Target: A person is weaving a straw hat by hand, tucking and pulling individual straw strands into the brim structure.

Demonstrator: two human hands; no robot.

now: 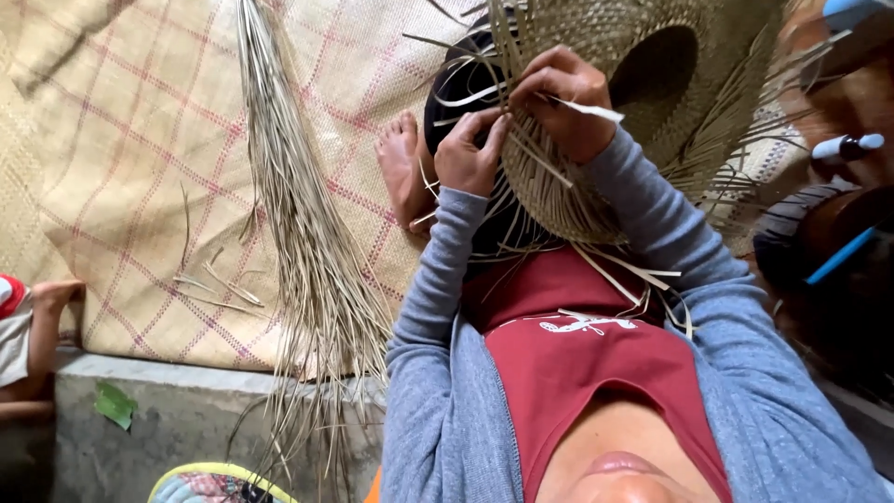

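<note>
A half-woven straw hat (643,121) rests on my lap, its crown hollow facing up and loose strips sticking out all round the brim. My left hand (468,154) pinches strands at the brim's left edge. My right hand (562,98) is closed on a pale flat strip (596,112) that juts out to the right over the weave. Both hands touch the hat and sit close together. Grey sleeves cover both arms.
A long bundle of dry straw strips (298,214) lies on a checked woven mat (121,158), with loose strips beside it. My bare foot (400,163) rests on the mat. Another person's arm (42,326) shows at the left edge. A concrete ledge (186,410) runs below the mat.
</note>
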